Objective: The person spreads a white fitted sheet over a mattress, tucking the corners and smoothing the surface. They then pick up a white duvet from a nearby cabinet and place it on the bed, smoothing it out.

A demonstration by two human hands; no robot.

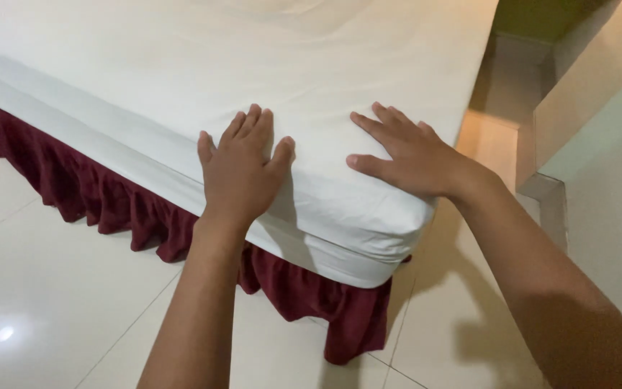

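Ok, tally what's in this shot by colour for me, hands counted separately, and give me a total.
White: 2, the sheet on the mattress and the tiled floor
Dark red: 1, the bed skirt
Cream: 1, the wall
Hands: 2, left hand and right hand, both flat on the sheet
Total: 6

Brightness: even, soft indoor light; the white sheet [181,57] reads bright without blowing out.
Source: from above, judging by the glare spot on the glossy floor tiles [5,333].
Shadows: soft ones fall from the left hand [242,169] onto the sheet and from the right arm [541,281] onto the floor.
Colour: a warm cast on the wall [599,180].
Sharpness: mostly crisp, with slight softness at the right arm's near edge.
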